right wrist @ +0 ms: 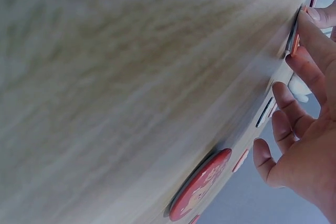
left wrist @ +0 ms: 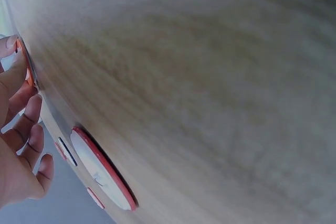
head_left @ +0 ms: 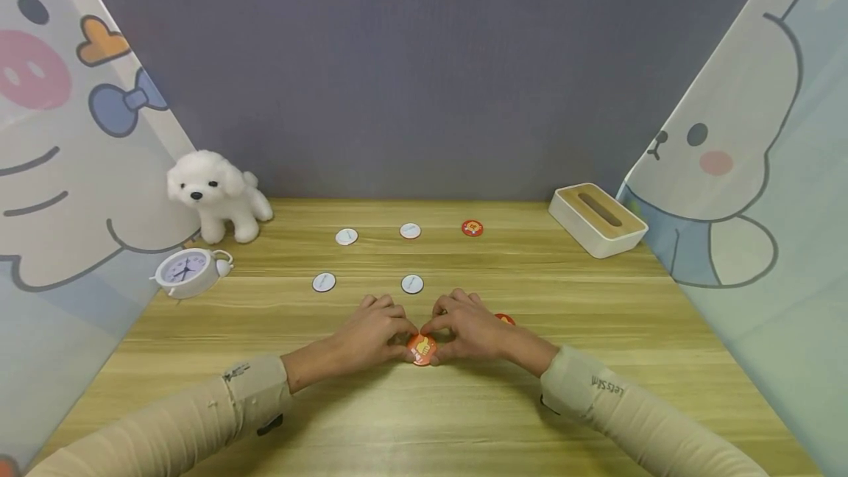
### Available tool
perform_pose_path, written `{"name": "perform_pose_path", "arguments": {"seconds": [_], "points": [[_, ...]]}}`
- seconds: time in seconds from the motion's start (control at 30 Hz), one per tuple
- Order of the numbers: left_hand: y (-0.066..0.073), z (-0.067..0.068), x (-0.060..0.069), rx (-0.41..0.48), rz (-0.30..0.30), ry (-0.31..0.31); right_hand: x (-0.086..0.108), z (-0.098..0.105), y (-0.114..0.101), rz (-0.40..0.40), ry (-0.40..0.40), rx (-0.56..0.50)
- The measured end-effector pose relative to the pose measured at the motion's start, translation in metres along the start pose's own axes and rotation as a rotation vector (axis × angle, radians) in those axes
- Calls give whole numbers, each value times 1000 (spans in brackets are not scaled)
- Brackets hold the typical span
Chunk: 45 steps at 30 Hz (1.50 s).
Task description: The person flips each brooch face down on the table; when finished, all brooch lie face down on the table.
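Orange disc (head_left: 422, 349) seems light, stiff, slick; left hand (head_left: 376, 330) and right hand (head_left: 469, 330) pinch it, best gripped edgewise at 9 and 3 o'clock.

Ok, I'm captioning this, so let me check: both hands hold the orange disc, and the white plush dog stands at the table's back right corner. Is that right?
Not quite: the head view shows the white plush dog standing at the back left corner of the table. The left hand and right hand do both hold the orange disc.
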State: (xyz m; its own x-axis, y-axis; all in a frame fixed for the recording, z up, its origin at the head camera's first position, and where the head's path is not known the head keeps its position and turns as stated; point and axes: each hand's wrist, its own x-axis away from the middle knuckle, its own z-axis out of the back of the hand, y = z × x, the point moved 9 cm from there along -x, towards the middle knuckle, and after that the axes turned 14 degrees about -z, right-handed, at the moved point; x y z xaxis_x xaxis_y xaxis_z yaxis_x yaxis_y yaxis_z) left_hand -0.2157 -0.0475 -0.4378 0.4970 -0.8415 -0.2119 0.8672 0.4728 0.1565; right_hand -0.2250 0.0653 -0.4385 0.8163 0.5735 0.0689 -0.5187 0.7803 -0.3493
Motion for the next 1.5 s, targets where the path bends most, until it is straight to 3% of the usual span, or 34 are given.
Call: {"name": "perform_pose_path", "arguments": {"seconds": [0.5, 0.9, 1.2, 1.5], "points": [[2, 3, -3, -14, -19, 6, -2, -1, 1, -10, -9, 0], [2, 2, -1, 4, -1, 7, -1, -2, -1, 23, 15, 0], [0, 3, -1, 26, 18, 14, -4, -2, 1, -22, -17, -40], [-2, 4, 0, 68, 56, 6, -4, 4, -1, -19, 16, -88]]}}
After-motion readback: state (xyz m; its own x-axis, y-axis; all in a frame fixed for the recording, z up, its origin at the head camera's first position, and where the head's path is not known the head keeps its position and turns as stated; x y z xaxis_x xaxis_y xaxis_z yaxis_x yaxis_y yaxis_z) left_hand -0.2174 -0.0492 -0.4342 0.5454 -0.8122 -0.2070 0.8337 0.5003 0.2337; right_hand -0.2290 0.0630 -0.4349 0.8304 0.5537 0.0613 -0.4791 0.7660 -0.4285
